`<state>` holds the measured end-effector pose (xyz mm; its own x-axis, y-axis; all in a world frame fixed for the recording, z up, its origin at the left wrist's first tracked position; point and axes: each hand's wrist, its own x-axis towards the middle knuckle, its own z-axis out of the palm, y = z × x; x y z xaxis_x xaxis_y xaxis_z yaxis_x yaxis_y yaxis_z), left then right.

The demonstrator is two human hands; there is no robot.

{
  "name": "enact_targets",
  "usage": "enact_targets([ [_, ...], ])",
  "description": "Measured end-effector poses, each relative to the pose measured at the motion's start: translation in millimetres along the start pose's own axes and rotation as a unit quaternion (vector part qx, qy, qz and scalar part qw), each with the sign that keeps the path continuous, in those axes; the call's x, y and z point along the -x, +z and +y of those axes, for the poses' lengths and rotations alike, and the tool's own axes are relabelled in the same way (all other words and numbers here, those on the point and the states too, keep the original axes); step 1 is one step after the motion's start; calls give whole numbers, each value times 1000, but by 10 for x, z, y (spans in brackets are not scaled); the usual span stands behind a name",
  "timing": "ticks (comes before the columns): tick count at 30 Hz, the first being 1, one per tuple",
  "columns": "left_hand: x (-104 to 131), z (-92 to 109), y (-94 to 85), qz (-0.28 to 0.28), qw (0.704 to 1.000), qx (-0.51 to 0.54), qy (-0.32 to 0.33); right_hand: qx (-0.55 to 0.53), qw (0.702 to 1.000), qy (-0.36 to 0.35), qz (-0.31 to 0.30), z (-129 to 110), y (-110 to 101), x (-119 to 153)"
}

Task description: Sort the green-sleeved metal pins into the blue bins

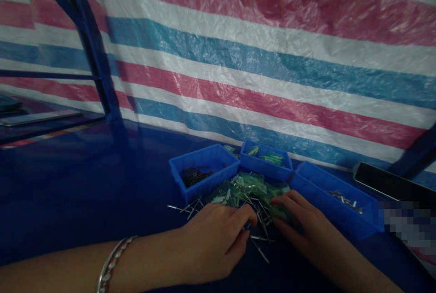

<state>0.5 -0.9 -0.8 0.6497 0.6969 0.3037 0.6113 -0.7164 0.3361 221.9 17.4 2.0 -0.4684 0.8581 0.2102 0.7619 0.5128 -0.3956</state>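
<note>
My left hand is closed at the near left of a loose pile, thumb and forefinger bent together; what they pinch, if anything, is hidden. Thin silvery metal pins, some with a thicker end, lie scattered around its fingertips. Opposite it, my right hand has thumb and fingers around the edge of a green plastic bag. More small green bags, some with pale labels, are heaped behind the pins, between both hands.
Behind the heap stand a blue bin with dark screws and another bin with green packets. A third bin at right holds silvery metal parts. Beyond it lies a black phone-like slab. A striped plastic sheet closes off the back.
</note>
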Motion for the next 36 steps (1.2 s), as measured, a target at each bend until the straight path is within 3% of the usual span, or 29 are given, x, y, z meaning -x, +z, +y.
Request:
enact_targets([
  [7,-10,-28,-7,-1,1000,10,-23,13,1000,-9,-19,82,20,56],
  [13,-2,-19,-19,-3,1000,10,-26,6,999,-32,-11,3,49,76],
  [23,-23,-30,-7,-9,999,25,-25,6,996,-54,-63,-93,89,105],
  [36,-37,-36,9,-4,999,42,-20,76,991,-106,4,-136,132,119],
])
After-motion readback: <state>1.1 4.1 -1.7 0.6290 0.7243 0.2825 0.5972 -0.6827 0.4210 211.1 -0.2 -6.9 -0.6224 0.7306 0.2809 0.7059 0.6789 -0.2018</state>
